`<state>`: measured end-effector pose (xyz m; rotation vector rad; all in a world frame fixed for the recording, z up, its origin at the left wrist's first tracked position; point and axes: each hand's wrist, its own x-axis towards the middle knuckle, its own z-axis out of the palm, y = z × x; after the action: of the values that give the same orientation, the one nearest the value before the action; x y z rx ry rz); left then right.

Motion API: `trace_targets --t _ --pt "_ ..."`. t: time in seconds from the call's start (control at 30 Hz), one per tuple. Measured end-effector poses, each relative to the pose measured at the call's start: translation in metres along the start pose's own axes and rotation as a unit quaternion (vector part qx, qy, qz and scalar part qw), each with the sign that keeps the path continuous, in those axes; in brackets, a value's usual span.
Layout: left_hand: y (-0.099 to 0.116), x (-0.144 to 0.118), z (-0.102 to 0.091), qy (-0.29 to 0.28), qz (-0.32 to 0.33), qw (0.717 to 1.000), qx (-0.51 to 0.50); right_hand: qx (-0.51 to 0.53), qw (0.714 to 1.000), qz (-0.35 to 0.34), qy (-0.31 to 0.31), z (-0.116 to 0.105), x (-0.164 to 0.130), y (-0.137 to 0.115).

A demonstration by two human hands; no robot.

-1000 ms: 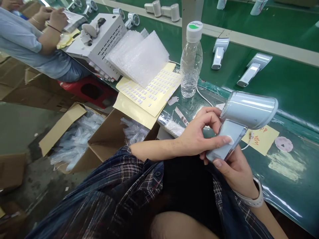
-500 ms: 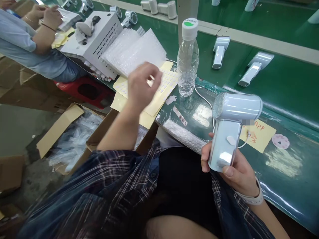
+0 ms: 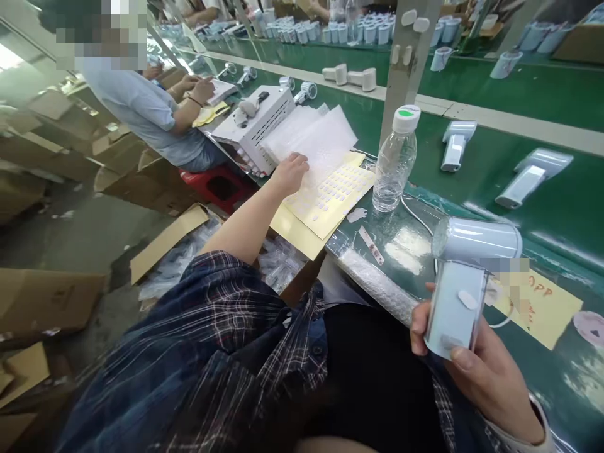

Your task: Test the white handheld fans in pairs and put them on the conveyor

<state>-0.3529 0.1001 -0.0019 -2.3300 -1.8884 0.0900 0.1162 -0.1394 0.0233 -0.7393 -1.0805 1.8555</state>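
Observation:
My right hand (image 3: 476, 365) is closed around the handle of a pale blue hair dryer (image 3: 457, 302), its barrel on top. A small white oval sticker (image 3: 467, 300) shows on the handle, and a clear film seems to cover the body. On the left, my left hand (image 3: 290, 174) has its fingers bent over the near edge of the bubble-wrap bags (image 3: 321, 138), closed on one of them; the fingertips are partly hidden. Just beside that hand lie yellow sheets (image 3: 302, 233) with rows of small white stickers (image 3: 330, 192).
A water bottle (image 3: 395, 160) stands right of the sheets. Behind it, more hair dryers (image 3: 533, 176) lie on the green belt. A white metal box (image 3: 264, 119) is at the back left, near a seated co-worker (image 3: 141, 107). Below my left arm is a carton (image 3: 165, 251) of clear plastic.
My left hand has gone from above the sticker sheets to the bubble-wrap bags. The view has tilted up. My right hand still holds the hair dryer.

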Motion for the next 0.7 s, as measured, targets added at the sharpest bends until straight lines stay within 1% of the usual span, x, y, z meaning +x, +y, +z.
trace_targets --t 0.13,0.23,0.3,0.37,0.4,0.43,0.47,0.5,0.53,0.57,0.6,0.63,0.7 --pt "-0.004 -0.007 0.002 0.001 -0.016 1.0 0.002 0.004 1.0 -0.007 0.016 -0.001 -0.001 0.001" --pt "-0.002 -0.008 -0.006 0.018 -0.039 0.999 0.001 -0.012 1.0 -0.014 0.01 0.0 0.0 0.0" --pt "0.008 -0.009 -0.018 0.045 -0.063 0.997 -0.007 -0.036 0.999 -0.02 0.011 -0.003 -0.001 0.0" --pt "0.027 -0.013 -0.034 0.082 -0.096 0.99 -0.06 -0.092 0.995 -0.026 0.023 -0.011 -0.002 0.003" --pt "0.042 -0.016 -0.042 0.094 -0.114 0.983 -0.11 -0.139 0.989 -0.025 0.036 -0.017 -0.002 0.004" --pt "0.06 -0.02 -0.049 0.092 -0.128 0.972 -0.172 -0.196 0.979 -0.023 0.058 -0.023 -0.003 0.007" --pt "0.08 -0.025 -0.055 0.076 -0.132 0.959 -0.237 -0.258 0.962 -0.022 0.089 -0.029 -0.003 0.009" --pt "0.104 -0.03 -0.06 0.046 -0.125 0.946 -0.297 -0.316 0.94 -0.023 0.127 -0.036 -0.004 0.012" --pt "0.128 -0.035 -0.064 0.008 -0.105 0.932 -0.348 -0.36 0.918 -0.027 0.163 -0.041 -0.005 0.014" --pt "0.153 -0.04 -0.066 -0.03 -0.071 0.918 -0.389 -0.385 0.902 -0.031 0.192 -0.046 -0.006 0.016" --pt "0.178 -0.043 -0.066 -0.065 -0.031 0.902 -0.426 -0.394 0.894 -0.035 0.211 -0.049 -0.007 0.018" --pt "0.201 -0.046 -0.066 -0.095 0.012 0.886 -0.454 -0.391 0.892 -0.04 0.225 -0.052 -0.009 0.02" --pt "0.242 -0.048 -0.064 -0.134 0.09 0.865 -0.475 -0.376 0.888 -0.042 0.263 -0.056 -0.015 0.021"
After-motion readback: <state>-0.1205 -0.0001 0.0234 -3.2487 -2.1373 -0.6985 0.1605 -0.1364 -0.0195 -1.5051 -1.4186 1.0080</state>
